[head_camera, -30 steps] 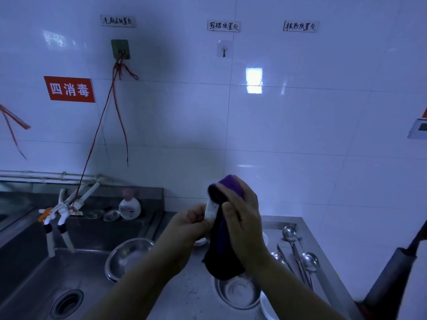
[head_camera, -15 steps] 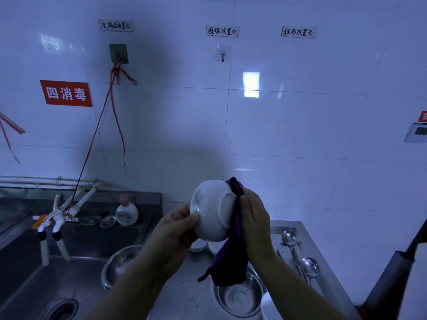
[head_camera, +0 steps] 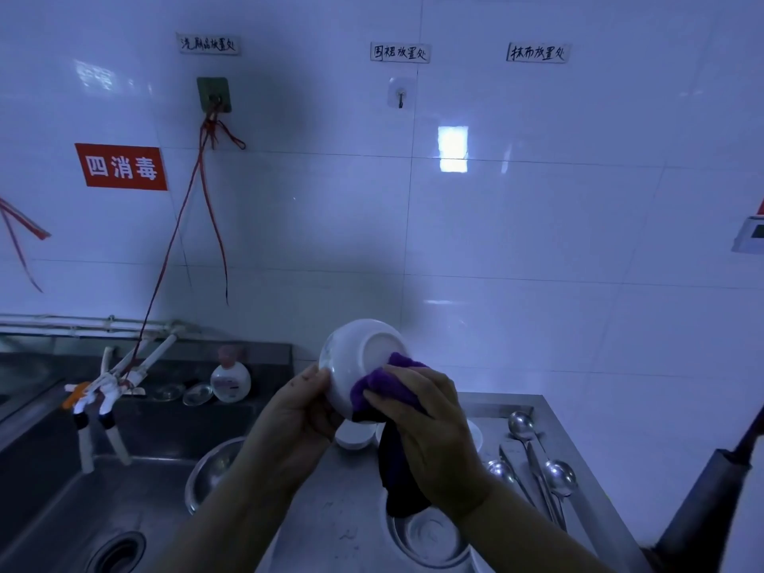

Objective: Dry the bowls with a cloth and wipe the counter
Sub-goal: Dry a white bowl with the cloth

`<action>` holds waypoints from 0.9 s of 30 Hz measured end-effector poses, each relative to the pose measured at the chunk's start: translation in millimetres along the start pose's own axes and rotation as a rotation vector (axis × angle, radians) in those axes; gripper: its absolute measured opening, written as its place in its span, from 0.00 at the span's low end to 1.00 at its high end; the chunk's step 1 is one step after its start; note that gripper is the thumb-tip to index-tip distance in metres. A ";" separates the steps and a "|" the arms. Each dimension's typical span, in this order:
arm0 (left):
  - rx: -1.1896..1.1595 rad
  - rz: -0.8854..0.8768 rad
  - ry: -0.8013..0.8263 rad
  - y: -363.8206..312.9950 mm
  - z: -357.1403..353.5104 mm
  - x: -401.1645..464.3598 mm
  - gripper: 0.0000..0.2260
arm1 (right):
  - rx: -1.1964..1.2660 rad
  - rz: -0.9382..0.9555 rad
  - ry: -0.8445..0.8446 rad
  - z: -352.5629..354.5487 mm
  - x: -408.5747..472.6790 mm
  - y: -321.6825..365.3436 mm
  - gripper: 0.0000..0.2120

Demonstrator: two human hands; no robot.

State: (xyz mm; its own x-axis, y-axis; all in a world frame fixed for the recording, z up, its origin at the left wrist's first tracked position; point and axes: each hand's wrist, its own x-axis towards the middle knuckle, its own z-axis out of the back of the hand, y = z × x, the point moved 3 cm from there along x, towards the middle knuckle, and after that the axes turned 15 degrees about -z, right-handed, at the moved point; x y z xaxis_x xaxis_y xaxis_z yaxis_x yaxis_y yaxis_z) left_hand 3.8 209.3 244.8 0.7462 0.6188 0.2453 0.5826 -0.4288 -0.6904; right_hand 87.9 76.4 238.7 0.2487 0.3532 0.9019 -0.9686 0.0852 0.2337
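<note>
A white bowl (head_camera: 359, 357) is held up in front of me, its underside turned toward the camera. My left hand (head_camera: 299, 411) grips its lower left rim. My right hand (head_camera: 430, 432) presses a purple cloth (head_camera: 386, 384) against the bowl's lower right side, and the cloth's dark tail hangs down below. Under my hands lies the steel counter (head_camera: 339, 527). On it stand a white bowl (head_camera: 351, 436) and a steel bowl (head_camera: 430, 539) at the front.
A sink (head_camera: 62, 510) with a drain sits at the left, a steel bowl (head_camera: 211, 473) leaning at its edge. Spoons and a knife (head_camera: 537, 473) lie at the counter's right. A soap bottle (head_camera: 230, 380) and two taps (head_camera: 103, 411) stand behind the sink. A dark handle (head_camera: 711, 498) rises at far right.
The bowl has turned so its base faces me more. My right hand has brought the cloth from the bowl's edge round onto its outside.
</note>
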 end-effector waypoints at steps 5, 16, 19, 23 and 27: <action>0.024 -0.015 0.029 -0.6 7.0 -1.7 0.14 | 0.132 -0.052 0.016 2.5 1.6 -5.0 0.16; 0.046 -0.049 0.002 2.7 5.5 0.3 0.13 | -0.027 -0.114 0.034 4.2 13.9 1.0 0.21; 0.044 -0.039 -0.029 1.3 7.9 1.1 0.13 | -0.059 -0.047 0.066 7.8 7.6 -12.3 0.15; 0.048 0.019 -0.012 2.5 7.5 -0.9 0.14 | -0.101 -0.042 0.032 9.7 13.4 -27.5 0.13; 0.108 0.082 0.004 3.9 -0.5 -2.9 0.17 | -0.033 -0.146 -0.019 11.5 27.0 -30.5 0.19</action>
State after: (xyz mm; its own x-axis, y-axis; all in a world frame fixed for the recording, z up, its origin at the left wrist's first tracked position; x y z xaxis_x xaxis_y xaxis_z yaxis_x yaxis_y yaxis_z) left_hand 4.1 205.5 241.7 0.7911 0.5821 0.1879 0.4821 -0.4043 -0.7772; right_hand 124.2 72.7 260.1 0.3866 0.3169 0.8661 -0.9217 0.1648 0.3511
